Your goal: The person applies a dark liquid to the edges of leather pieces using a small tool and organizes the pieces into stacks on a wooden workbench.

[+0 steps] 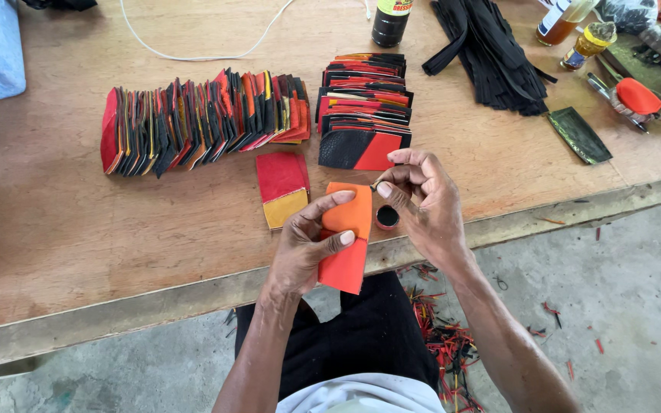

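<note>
1. Workbench setup: a worn wooden table [78,229] over a concrete floor [621,306], with red and black offcut scraps [445,344] scattered on the floor by the person's legs.
2. Left hand [304,248] has a two-tone leather piece [348,241] pinched between thumb and fingers, orange on top, red-orange below. It's held upright just off the table's front edge, above the lap.
3. Right hand [422,203] is closed in a narrow pinch on something tiny at the top corner of that piece. Too small to tell what it is, maybe a brush or applicator tip.
4. Right under that hand, near the table edge, sits a small round pot [387,218] with a dark inside.
5. Just left of the held piece, a red and yellow leather piece [283,187] lies flat on the table.
6. Behind it there's a long fanned row of cut pieces [200,118] in red, black, orange and yellow, standing on edge.
7. Next to that row, a flatter stack of red and black pieces [365,107], overlapping like shingles.
8. Further back: a dark bottle [390,21], a pile of black strips [491,53], a white cord [193,53], and a couple of small amber bottles [575,30] at the far right.
</note>
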